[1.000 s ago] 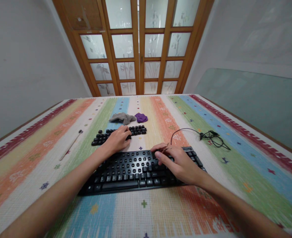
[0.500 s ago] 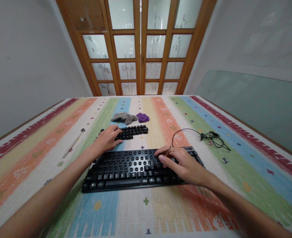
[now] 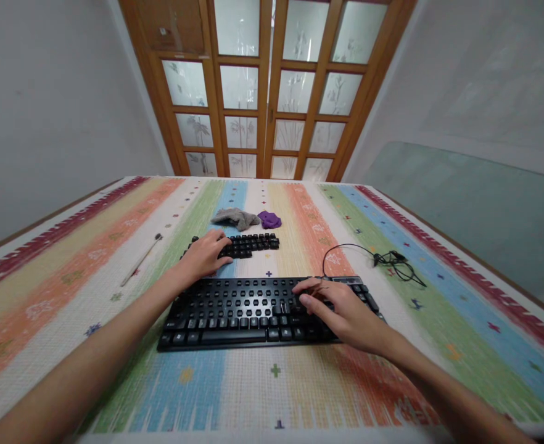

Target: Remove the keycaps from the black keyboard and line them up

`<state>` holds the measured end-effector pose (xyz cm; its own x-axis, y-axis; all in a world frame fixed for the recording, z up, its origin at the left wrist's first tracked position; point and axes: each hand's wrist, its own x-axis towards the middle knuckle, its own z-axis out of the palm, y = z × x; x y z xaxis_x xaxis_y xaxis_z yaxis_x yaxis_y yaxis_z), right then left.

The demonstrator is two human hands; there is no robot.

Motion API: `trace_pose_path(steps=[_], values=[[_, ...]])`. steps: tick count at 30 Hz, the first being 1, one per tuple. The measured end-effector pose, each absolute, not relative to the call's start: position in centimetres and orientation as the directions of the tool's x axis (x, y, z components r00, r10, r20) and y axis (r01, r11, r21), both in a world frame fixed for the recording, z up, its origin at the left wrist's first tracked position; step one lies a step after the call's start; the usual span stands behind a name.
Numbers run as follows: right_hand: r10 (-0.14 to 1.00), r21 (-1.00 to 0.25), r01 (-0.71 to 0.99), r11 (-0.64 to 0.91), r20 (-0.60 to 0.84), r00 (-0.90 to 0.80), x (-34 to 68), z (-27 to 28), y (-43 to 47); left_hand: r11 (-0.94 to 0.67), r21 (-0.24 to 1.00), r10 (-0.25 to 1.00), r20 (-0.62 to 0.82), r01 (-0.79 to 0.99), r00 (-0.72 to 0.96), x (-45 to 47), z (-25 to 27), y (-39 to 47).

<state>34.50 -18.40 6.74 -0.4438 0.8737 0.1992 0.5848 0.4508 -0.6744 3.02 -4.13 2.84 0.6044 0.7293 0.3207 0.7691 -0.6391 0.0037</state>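
Note:
A black keyboard (image 3: 235, 336) lies in front of me; the upper rows of its left and middle parts show bare key posts, while the bottom rows still carry keycaps. Beyond it, loose black keycaps (image 3: 253, 244) sit in rows on the cloth. My left hand (image 3: 207, 253) rests at the left end of these keycaps, thumb and fingers apart, partly covering them. Over the right half of the keyboard, my right hand (image 3: 334, 305) is closed with thumb and forefinger around a thin brown tool (image 3: 319, 287), whose exact kind I cannot make out.
A grey cloth (image 3: 235, 218) and a purple lump (image 3: 269, 219) lie behind the keycaps. To the left is a slim brush (image 3: 142, 260). The keyboard's bundled cable (image 3: 396, 262) lies to the right. A striped cloth (image 3: 276, 401) covers the table.
The view has shifted slightly. My right hand remains over the same part of the keyboard with the thin brown tool, and my left hand stays by the loose keycaps.

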Motion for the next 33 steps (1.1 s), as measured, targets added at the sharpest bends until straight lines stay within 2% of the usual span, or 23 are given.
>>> trace_pose_path(steps=[6,9,11,14,18,21,24,28,30,33], values=[[0.921,-0.764,0.549,0.338,0.147,-0.362,34.0,5.6,-18.0,-0.686,0.104,0.702,0.356,0.720,0.617,3.2,3.5,-7.0],[0.934,-0.812,0.514,0.275,0.100,-0.342,33.6,5.2,-17.7,-0.748,0.161,0.658,0.299,0.643,0.691,3.7,3.9,-9.0],[0.932,-0.808,0.514,0.286,0.110,-0.347,33.0,5.1,-17.7,-0.781,0.174,0.623,0.254,0.599,0.739,4.1,4.1,-10.2],[0.892,-0.730,0.550,0.406,0.187,-0.411,31.8,5.3,-18.2,-0.811,0.174,0.585,0.215,0.559,0.782,4.6,4.2,-11.4],[0.789,-0.533,0.597,0.600,0.270,-0.552,30.2,5.8,-18.8,-0.822,0.159,0.569,0.221,0.546,0.792,5.0,4.2,-12.1],[0.789,-0.472,0.644,0.602,0.229,-0.570,29.8,6.2,-18.0,-0.824,0.156,0.567,0.221,0.545,0.794,5.1,4.1,-12.3],[0.867,-0.532,0.704,0.471,0.133,-0.479,30.0,6.3,-16.0,-0.826,0.155,0.563,0.228,0.542,0.794,5.2,3.9,-12.3],[0.932,-0.716,0.662,0.221,-0.043,-0.359,30.6,5.5,-13.6,-0.817,0.142,0.577,0.205,0.559,0.791,5.2,3.8,-12.3],[0.930,-0.757,0.623,0.195,-0.059,-0.362,30.8,5.3,-13.3,-0.813,0.143,0.582,0.197,0.565,0.789,5.2,4.0,-12.4],[0.899,-0.785,0.549,0.286,0.021,-0.438,31.0,5.7,-13.7,-0.806,0.206,0.589,0.198,0.554,0.783,5.4,4.3,-12.7]])
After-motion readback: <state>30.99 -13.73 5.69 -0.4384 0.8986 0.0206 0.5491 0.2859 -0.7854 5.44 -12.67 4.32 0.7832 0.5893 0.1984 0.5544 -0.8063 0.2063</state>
